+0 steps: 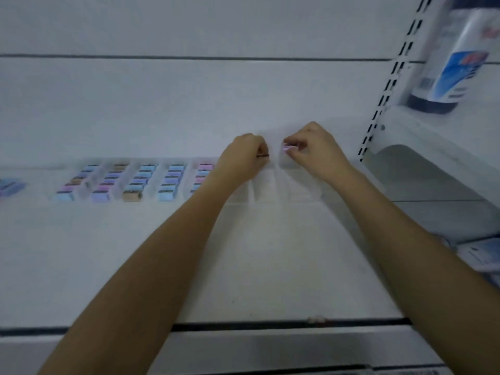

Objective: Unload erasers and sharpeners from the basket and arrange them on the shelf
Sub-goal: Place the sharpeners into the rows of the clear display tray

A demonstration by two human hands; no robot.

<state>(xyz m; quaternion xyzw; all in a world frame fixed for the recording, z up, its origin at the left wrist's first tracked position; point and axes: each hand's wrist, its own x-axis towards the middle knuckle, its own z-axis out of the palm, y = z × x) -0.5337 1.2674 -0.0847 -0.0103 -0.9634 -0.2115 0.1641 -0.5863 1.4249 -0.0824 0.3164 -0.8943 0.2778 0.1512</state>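
Both my arms reach to the back of a white shelf [270, 253]. My left hand [244, 154] is closed around a small dark-edged sharpener [263, 155] that only peeks out by the fingertips. My right hand [313, 147] pinches a small pink sharpener [289, 147]. Both hands hover over the clear divider tray [273, 185] near its back end. To the left, several rows of pastel blue, purple, pink and brown sharpeners [135, 181] lie in the tray's lanes. The basket is not in view.
A slotted white upright [389, 85] bounds the shelf on the right. Beyond it a blue-and-white bottle [457, 60] stands on a neighbouring shelf, with packaged goods [479, 253] lower right. A blue item [10, 186] lies at the far left. A dark strip [270, 326] runs along the front edge.
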